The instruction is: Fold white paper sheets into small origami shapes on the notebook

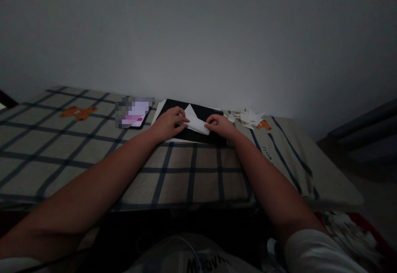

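Observation:
Between my hands is a folded sheet of white paper (195,123), with a pointed top and a thick folded band along its lower edge. It lies over a black, flat folder-like board (207,137). My left hand (169,123) grips the paper's left end, thumb below and fingers above. At the lower right corner, my right hand (221,125) pinches the band between thumb and fingers. White sheets (159,111) stick out from under the board's left side.
A phone (135,113) with a lit, partly blurred screen lies to the left. Folded white paper pieces (249,118) are heaped on the right. A checked cloth (93,140) covers the table, which meets a grey wall (198,37) behind.

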Demonstrator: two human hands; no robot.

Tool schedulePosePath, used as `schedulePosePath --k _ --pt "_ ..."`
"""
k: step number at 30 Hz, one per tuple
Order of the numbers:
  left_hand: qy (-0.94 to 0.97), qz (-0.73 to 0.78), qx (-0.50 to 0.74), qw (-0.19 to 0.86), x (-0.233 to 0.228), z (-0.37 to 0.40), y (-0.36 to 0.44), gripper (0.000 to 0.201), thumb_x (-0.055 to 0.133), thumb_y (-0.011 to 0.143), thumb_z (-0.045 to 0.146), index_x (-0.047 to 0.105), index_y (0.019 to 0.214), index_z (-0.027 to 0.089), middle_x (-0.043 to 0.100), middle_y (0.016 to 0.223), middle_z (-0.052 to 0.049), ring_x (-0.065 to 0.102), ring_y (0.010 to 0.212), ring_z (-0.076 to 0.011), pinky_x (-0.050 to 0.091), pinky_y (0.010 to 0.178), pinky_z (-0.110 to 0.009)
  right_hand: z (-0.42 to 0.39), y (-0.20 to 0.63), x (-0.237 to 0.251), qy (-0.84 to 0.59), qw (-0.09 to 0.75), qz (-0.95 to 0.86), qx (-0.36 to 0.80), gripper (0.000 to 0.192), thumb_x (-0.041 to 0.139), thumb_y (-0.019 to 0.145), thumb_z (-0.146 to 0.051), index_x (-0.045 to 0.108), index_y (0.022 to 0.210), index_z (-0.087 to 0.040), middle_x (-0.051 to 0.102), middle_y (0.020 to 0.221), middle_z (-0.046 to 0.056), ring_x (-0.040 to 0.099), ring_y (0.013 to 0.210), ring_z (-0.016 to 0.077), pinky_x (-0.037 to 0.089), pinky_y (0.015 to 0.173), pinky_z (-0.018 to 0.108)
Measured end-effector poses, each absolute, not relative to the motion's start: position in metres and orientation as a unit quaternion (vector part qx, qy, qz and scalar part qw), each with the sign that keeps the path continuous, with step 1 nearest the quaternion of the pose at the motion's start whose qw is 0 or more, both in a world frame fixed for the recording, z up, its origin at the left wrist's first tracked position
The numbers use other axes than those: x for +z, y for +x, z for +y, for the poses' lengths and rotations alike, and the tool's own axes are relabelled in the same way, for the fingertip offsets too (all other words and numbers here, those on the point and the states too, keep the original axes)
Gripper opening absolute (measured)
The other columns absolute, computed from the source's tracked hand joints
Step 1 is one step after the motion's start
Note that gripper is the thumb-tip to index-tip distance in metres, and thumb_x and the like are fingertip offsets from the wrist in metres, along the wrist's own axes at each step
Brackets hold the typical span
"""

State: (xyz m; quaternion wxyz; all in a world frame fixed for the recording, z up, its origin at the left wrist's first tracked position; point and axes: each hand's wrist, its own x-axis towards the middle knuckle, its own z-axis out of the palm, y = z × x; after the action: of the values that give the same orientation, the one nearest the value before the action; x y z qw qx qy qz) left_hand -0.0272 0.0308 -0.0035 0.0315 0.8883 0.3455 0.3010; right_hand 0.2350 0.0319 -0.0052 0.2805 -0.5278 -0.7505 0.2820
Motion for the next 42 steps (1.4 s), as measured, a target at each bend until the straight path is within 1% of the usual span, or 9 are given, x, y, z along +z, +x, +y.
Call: schedulePosePath --k 5,10,15,20,24,27,29,33,42 --pt "0.913 0.332 0.234 0.029 -0.005 0.028 -0.024 0.034 0.057 0.088 0.036 0.068 0.117 0.022 0.06 0.116 -0.009 0.053 0.108 -0.0243 0.042 0.096 -0.04 0.03 0.232 -0.003 -0.525 0.266 -0.763 0.268 0.015 0.061 0.078 -0.032 0.066 0.079 -0.018 0.061 0.065 0.0 0.052 0.059 0.0125 0.034 0.054 0.024" --pt "0.919 0.339 0.197 0.046 -0.006 0.027 -0.023 0.038 0.055 0.089 0.037 0.065 0.122 0.022 0.06 0.123 -0.009 0.053 0.114 -0.0248 0.04 0.1 -0.039 0.022 0.229 0.003 -0.496 0.204 -0.804 0.256 0.023 0.058 0.082 -0.035 0.071 0.074 -0.017 0.065 0.069 0.001 0.054 0.064 0.0139 0.036 0.059 0.027" --pt "0.922 0.33 0.192 0.063 -0.008 0.026 -0.022 0.043 0.049 0.093 0.04 0.06 0.129 0.019 0.058 0.133 -0.011 0.052 0.122 -0.0238 0.036 0.107 -0.039 0.018 0.225 0.006 -0.377 0.18 -0.887 0.199 0.026 0.061 0.085 -0.034 0.069 0.064 -0.02 0.066 0.076 0.001 0.056 0.077 0.0147 0.039 0.077 0.03" --pt "0.924 0.326 0.179 0.086 -0.007 0.023 -0.021 0.054 0.049 0.092 0.049 0.057 0.132 0.014 0.052 0.14 -0.014 0.045 0.132 -0.0252 0.03 0.113 -0.04 0.016 0.22 0.001 -0.368 0.181 -0.899 0.155 0.023 0.066 0.084 -0.039 0.071 0.07 -0.021 0.068 0.09 0.003 0.056 0.091 0.0185 0.037 0.087 0.035" --pt "0.916 0.339 0.191 0.102 -0.007 0.023 -0.021 0.051 0.042 0.094 0.051 0.063 0.124 0.015 0.055 0.138 -0.014 0.048 0.13 -0.0242 0.032 0.111 -0.039 0.015 0.218 0.0 -0.383 0.206 -0.894 0.112 0.023 0.063 0.086 -0.04 0.071 0.076 -0.021 0.066 0.109 0.007 0.055 0.105 0.0228 0.036 0.093 0.041" --pt "0.917 0.331 0.195 0.108 -0.009 0.025 -0.022 0.051 0.046 0.093 0.052 0.064 0.122 0.015 0.055 0.138 -0.014 0.048 0.13 -0.0239 0.033 0.111 -0.038 0.015 0.218 -0.001 -0.377 0.23 -0.89 0.111 0.022 0.057 0.09 -0.038 0.069 0.086 -0.02 0.062 0.125 0.009 0.052 0.119 0.0244 0.035 0.101 0.043" --pt "0.92 0.321 0.197 0.108 -0.009 0.025 -0.022 0.049 0.049 0.092 0.051 0.064 0.122 0.016 0.054 0.138 -0.014 0.047 0.131 -0.0235 0.033 0.111 -0.038 0.016 0.218 -0.002 -0.368 0.238 -0.891 0.121 0.024 0.054 0.091 -0.037 0.067 0.102 -0.02 0.06 0.131 0.011 0.051 0.124 0.0238 0.036 0.104 0.042" --pt "0.926 0.308 0.197 0.097 -0.008 0.025 -0.022 0.045 0.05 0.092 0.047 0.063 0.123 0.016 0.055 0.138 -0.013 0.046 0.132 -0.0233 0.032 0.112 -0.038 0.017 0.217 -0.007 -0.372 0.217 -0.894 0.123 0.044 0.051 0.093 -0.037 0.054 0.132 -0.018 0.057 0.135 0.013 0.051 0.127 0.0246 0.037 0.107 0.043" --pt "0.921 0.334 0.191 0.066 -0.01 0.026 -0.024 0.056 0.048 0.091 0.055 0.061 0.127 0.015 0.052 0.14 -0.014 0.046 0.131 -0.0245 0.033 0.112 -0.04 0.024 0.219 -0.012 -0.402 0.219 -0.884 0.097 0.054 0.047 0.095 -0.038 0.043 0.143 -0.014 0.049 0.144 0.014 0.047 0.132 0.0245 0.037 0.11 0.043"
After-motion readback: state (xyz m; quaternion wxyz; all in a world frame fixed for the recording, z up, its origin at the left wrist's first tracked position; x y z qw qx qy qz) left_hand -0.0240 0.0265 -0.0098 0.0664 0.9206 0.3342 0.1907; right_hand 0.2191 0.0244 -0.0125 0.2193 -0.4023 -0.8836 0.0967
